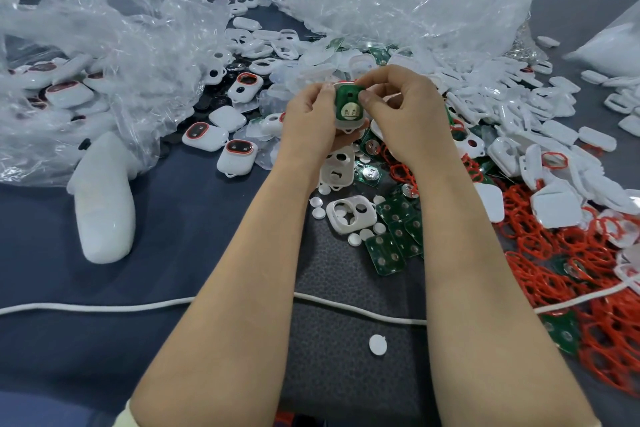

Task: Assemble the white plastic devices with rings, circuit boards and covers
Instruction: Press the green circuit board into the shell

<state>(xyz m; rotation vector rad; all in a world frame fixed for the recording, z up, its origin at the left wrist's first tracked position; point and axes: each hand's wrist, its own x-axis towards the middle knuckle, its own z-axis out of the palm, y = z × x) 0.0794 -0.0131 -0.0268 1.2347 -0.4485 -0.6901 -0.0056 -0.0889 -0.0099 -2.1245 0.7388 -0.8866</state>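
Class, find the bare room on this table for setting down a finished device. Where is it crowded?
Free: blue cloth between white cord and white bundle, left; dark mat between the forearms, around the lone white disc. Crowded: red rings, circuit boards and white shells, right.

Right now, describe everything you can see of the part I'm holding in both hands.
It is a half-built device: a white, rounded plastic shell with a green circuit board seated in its open side, which faces the camera. The board carries a round silvery contact low down, and a small loop sticks out below the shell. No cover is on it. The left hand cradles it from the left and beneath; the right hand pinches its right edge.
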